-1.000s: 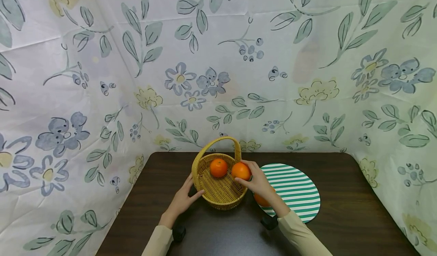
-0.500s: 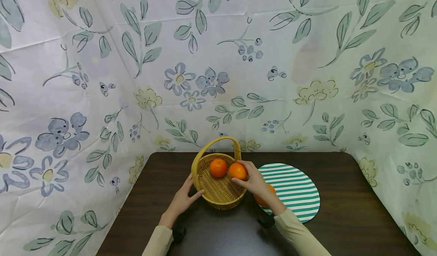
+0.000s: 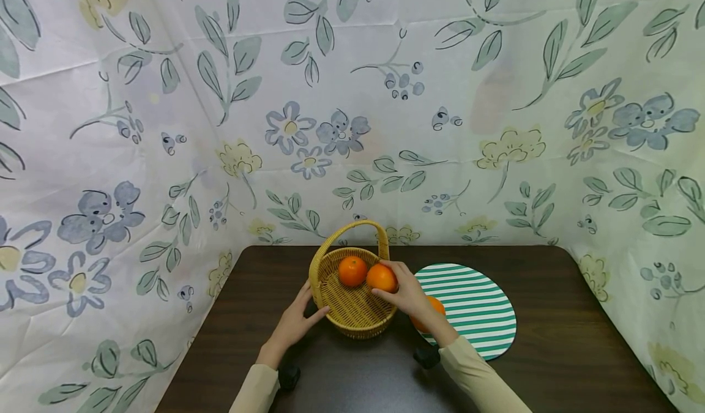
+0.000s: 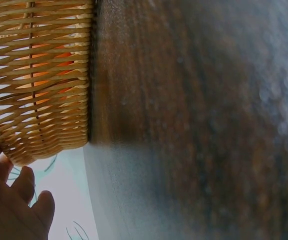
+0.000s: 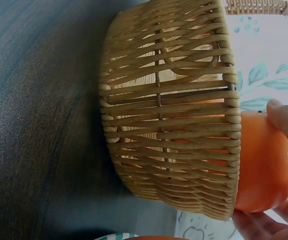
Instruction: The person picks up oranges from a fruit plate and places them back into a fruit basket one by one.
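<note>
A yellow wicker basket (image 3: pixel 359 328) with a tall handle stands on the table, one orange (image 3: pixel 352 271) lying inside. My right hand (image 3: pixel 410 293) holds a second orange (image 3: pixel 381 278) between thumb and fingers, at the right side of the basket opening. In the right wrist view this orange (image 5: pixel 263 165) shows just past the rim, partly behind the woven wall. My left hand (image 3: pixel 293 326) rests along the basket's left side, fingers spread and relaxed, thumb toward the front. Its fingertips meet the wickerwork (image 4: pixel 39 110) in the left wrist view.
To the right lies a round green-and-white striped mat (image 3: pixel 479 309). A third orange (image 3: pixel 437 306) sits at its left edge, partly hidden by my right forearm. Floral cloth (image 3: pixel 352 125) hangs behind the dark wooden table (image 3: pixel 556 333).
My right hand has carried the orange a little left, further over the basket. My left hand and the basket have stayed in place.
</note>
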A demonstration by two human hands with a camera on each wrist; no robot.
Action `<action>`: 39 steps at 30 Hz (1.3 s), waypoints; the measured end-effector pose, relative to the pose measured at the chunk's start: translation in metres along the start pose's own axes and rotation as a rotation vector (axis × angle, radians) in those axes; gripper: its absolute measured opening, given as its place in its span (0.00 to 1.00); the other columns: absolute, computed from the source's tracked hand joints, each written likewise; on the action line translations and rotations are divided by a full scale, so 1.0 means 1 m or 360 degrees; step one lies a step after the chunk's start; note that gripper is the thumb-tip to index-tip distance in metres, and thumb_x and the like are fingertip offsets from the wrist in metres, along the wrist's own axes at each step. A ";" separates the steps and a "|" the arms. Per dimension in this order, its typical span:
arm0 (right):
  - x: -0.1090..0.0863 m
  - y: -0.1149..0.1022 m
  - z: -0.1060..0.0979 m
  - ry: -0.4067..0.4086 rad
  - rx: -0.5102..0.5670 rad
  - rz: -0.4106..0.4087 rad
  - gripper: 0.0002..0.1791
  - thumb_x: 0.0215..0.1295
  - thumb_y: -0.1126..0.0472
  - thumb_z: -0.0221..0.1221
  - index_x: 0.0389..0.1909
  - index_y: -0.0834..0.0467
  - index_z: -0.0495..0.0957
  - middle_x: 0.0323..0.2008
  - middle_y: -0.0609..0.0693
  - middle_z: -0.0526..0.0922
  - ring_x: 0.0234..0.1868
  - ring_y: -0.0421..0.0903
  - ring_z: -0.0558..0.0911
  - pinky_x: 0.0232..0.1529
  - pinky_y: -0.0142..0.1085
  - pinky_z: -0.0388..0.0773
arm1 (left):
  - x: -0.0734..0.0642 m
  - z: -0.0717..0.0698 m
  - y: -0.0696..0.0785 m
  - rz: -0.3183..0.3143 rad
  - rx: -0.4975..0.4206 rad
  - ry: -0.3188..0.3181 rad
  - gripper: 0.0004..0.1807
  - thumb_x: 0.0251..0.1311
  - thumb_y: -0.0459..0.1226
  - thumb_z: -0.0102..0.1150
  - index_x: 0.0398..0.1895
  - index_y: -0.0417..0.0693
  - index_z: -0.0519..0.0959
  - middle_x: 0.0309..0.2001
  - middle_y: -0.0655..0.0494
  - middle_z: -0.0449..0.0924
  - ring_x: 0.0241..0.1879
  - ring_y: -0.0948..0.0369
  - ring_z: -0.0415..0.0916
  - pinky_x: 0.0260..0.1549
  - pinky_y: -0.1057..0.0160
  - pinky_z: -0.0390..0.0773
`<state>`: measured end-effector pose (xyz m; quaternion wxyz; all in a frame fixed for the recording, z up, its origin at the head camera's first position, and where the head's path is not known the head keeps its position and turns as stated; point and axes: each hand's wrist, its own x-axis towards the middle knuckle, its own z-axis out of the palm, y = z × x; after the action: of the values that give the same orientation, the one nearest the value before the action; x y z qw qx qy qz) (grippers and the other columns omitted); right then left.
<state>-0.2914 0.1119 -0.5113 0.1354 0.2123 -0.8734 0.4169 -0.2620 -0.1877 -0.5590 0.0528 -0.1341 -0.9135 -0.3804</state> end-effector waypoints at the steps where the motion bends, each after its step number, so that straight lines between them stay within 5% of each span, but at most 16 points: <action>1: 0.000 0.000 0.000 -0.0001 -0.0006 -0.0001 0.38 0.49 0.52 0.70 0.62 0.56 0.68 0.54 0.54 0.71 0.46 0.50 0.77 0.43 0.47 0.78 | 0.000 0.000 0.000 -0.0001 0.0000 0.0000 0.39 0.55 0.62 0.52 0.70 0.79 0.50 0.72 0.72 0.38 0.70 0.55 0.50 0.60 0.40 0.60; 8: 0.002 -0.001 0.001 -0.0034 -0.0036 -0.0008 0.38 0.49 0.48 0.69 0.62 0.55 0.68 0.54 0.54 0.71 0.46 0.50 0.77 0.43 0.47 0.78 | 0.000 0.000 0.000 0.0004 0.0000 0.0008 0.41 0.55 0.63 0.52 0.71 0.69 0.53 0.72 0.72 0.38 0.70 0.54 0.51 0.59 0.39 0.60; 18: 0.004 -0.002 0.004 -0.0087 -0.0064 -0.0014 0.38 0.49 0.48 0.69 0.62 0.52 0.68 0.55 0.53 0.72 0.49 0.50 0.76 0.46 0.48 0.77 | 0.001 0.001 -0.001 0.0003 -0.0017 0.0004 0.41 0.55 0.63 0.52 0.71 0.69 0.53 0.72 0.73 0.38 0.70 0.55 0.49 0.59 0.39 0.60; 29: 0.005 -0.002 0.010 -0.0127 -0.0103 -0.0028 0.38 0.50 0.50 0.69 0.62 0.54 0.68 0.54 0.53 0.72 0.51 0.51 0.75 0.48 0.48 0.75 | 0.002 0.001 -0.001 -0.0025 -0.0013 -0.0010 0.39 0.54 0.64 0.52 0.68 0.83 0.49 0.72 0.75 0.38 0.70 0.57 0.49 0.60 0.41 0.60; 39: 0.009 0.001 0.016 -0.0181 -0.0155 -0.0046 0.38 0.50 0.50 0.69 0.62 0.56 0.68 0.54 0.53 0.72 0.50 0.53 0.75 0.48 0.49 0.75 | 0.001 0.000 0.001 -0.0019 -0.0035 -0.0004 0.40 0.55 0.60 0.55 0.71 0.68 0.54 0.72 0.73 0.38 0.70 0.56 0.49 0.60 0.40 0.59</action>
<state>-0.3004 0.0980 -0.5183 0.1016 0.2413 -0.8958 0.3593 -0.2631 -0.1867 -0.5586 0.0477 -0.1296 -0.9102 -0.3906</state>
